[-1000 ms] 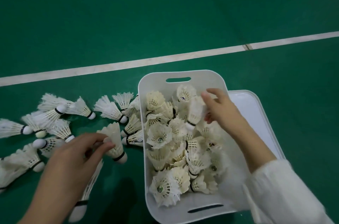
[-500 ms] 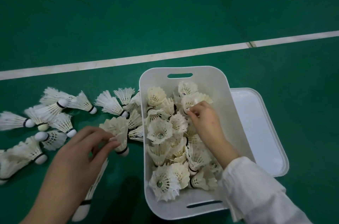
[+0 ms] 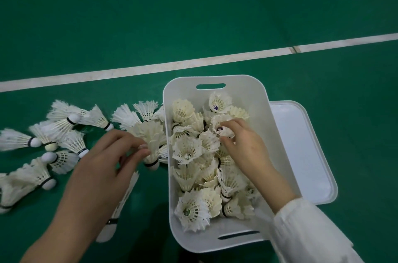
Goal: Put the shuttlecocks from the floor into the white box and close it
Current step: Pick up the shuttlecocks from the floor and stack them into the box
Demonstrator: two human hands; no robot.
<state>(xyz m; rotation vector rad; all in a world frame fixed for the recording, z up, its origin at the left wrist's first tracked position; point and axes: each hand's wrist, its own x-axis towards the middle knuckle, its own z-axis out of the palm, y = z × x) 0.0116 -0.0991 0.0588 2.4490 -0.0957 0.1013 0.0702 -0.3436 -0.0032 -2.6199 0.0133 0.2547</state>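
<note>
The left hand (image 3: 103, 168) pinches a shuttlecock (image 3: 148, 135) by its feathers, now closer than before to the left wall of the white box (image 3: 185, 88). The right hand (image 3: 245, 150) stays inside the box near its far end, fingertips curled on a second shuttlecock (image 3: 224, 129); loose shuttlecocks (image 3: 73, 142) still lie on the floor (image 3: 193, 25).

White box (image 3: 243, 92) stands open-topped (lid (image 3: 305, 155) aside), shuttlecocks (image 3: 187, 150) heaped inside

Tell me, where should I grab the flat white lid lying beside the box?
Grip the flat white plastic lid by its raised right rim, coming in from the right. It lies flat on the green floor, its left edge hidden behind the white plastic box, so that side is free.
</note>
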